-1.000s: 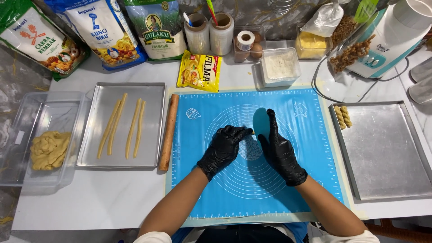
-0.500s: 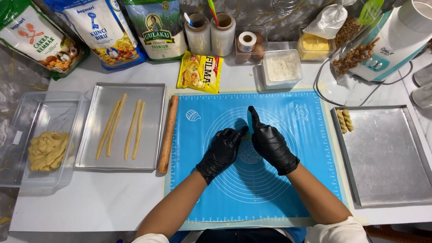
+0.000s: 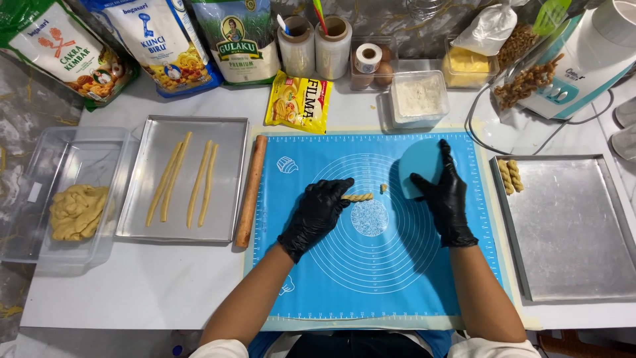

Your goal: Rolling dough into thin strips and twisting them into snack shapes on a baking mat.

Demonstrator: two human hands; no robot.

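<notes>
While the left hand [image 3: 319, 213], gloved in black, is being held with its fingers curled and its fingertips pinching the near end of a short twisted dough piece [image 3: 358, 197], that piece is being kept flat on the blue silicone mat [image 3: 371, 278], close to the centre of the printed circles. Just beside its far end, and apart from it, a small dough crumb [image 3: 383, 188] is lying on the mat. The right hand [image 3: 445, 197], also gloved in black, is being held with fingers together and thumb out, gripping a round pale blue scraper [image 3: 417, 166]; whether the scraper's edge is touching the mat cannot be told.

Along the mat's left edge a wooden rolling pin [image 3: 251, 191] is being kept lengthwise on the white worktop [image 3: 146, 292]. Left of it, four long dough ropes [image 3: 188, 179] are lying side by side in a metal tray [image 3: 152, 225], and further left a lump of dough [image 3: 77, 212] is sitting in a clear plastic box [image 3: 40, 258]. To the right of the mat, two twisted dough sticks [image 3: 510, 176] are resting in the far left corner of a second metal tray [image 3: 576, 232]. Behind the mat, a yellow packet [image 3: 299, 103], a clear tub of flour [image 3: 417, 98], two rolls of plastic film [image 3: 315, 46] and three bags [image 3: 159, 40] are being kept along the worktop's far side.
</notes>
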